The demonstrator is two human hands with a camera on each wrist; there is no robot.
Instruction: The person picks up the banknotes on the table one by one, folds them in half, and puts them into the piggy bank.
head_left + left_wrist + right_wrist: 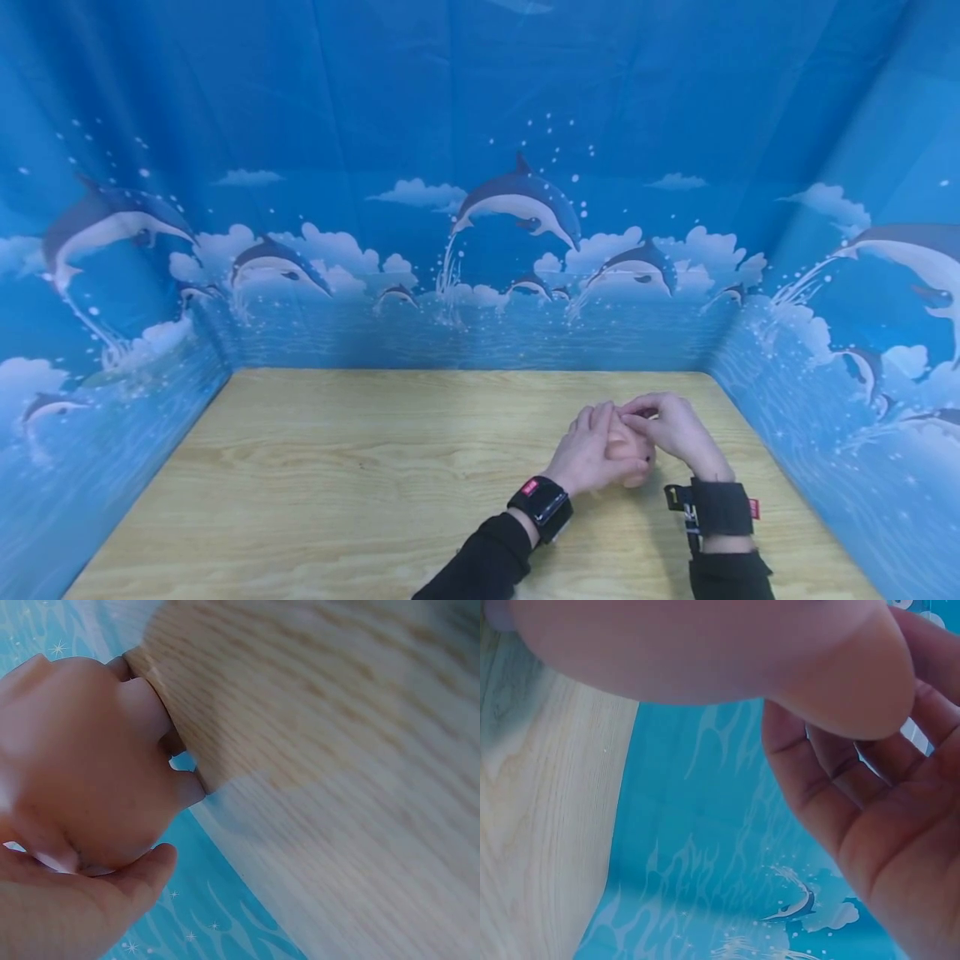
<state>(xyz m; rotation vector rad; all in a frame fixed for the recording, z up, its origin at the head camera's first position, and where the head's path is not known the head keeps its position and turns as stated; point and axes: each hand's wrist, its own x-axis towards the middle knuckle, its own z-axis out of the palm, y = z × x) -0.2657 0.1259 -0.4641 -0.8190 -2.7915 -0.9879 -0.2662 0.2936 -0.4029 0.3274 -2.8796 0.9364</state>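
Note:
A smooth pink piggy bank (pixel 621 443) stands on the table toward the right, with short legs (pixel 146 709) reaching the wood in the left wrist view. My left hand (pixel 587 454) grips its left side, fingers over the top and thumb along the near side. From the right, my right hand (pixel 678 431) bends over the top, thumb and fingertips close together there. In the right wrist view, curled fingers (pixel 817 761) lie behind a rounded ear (pixel 847 686). Whether something small is between the right fingertips, I cannot tell.
The wood-grain table (pixel 337 483) stretches left of the hands. Blue curtains (pixel 375 100) printed with dolphins and clouds enclose its back and both sides. A black strap (pixel 542 504) circles the left wrist and another strap (pixel 722 508) the right.

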